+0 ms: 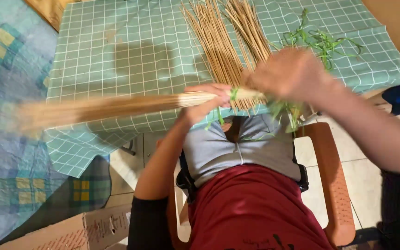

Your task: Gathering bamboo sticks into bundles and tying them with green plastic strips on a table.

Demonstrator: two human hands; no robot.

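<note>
1. We hold a bundle of thin straw-coloured sticks (116, 105) level over the near edge of the table, its long end running out to the left and blurred.
2. Our left hand (207, 103) is clenched around the bundle near its butt end, where a green leaf strip (234, 94) wraps it.
3. Our right hand (289, 73) sits at the butt end, too blurred for us to tell whether it pinches the strip or merely covers the sticks.
4. We judge the wrap could slacken if the left grip eases, letting sticks slide out and fan apart.
5. The strip looks thin; a hard pull might snap it.
6. The swinging long end could sweep the loose sticks (225, 41) lying further back on the green checked cloth (116, 51), or snag the spare green strips (320, 41) at far right.
</note>
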